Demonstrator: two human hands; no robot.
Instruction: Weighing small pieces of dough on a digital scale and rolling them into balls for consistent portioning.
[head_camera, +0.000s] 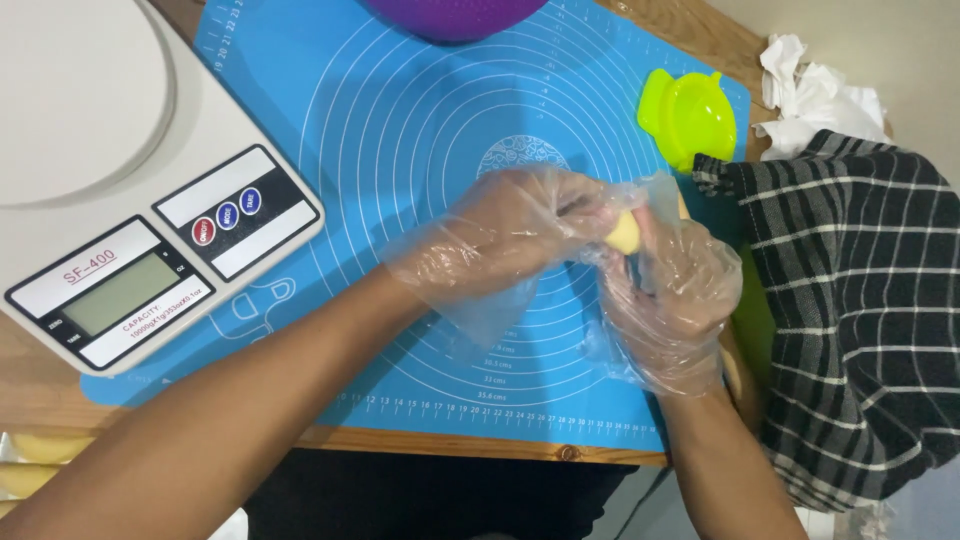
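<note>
Shaping step in hand: left hand (500, 235) and right hand (670, 300), gloved fingers (585, 205) closed round a yellow dough piece (624, 233) above the blue baking mat (420, 130); likely next, gentle even pressing.

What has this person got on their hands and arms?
Both the left hand and the right hand wear loose, clear, crinkly plastic gloves that end around the wrists. The forearms are bare, with no sleeves, watch or jewellery in view.
</note>
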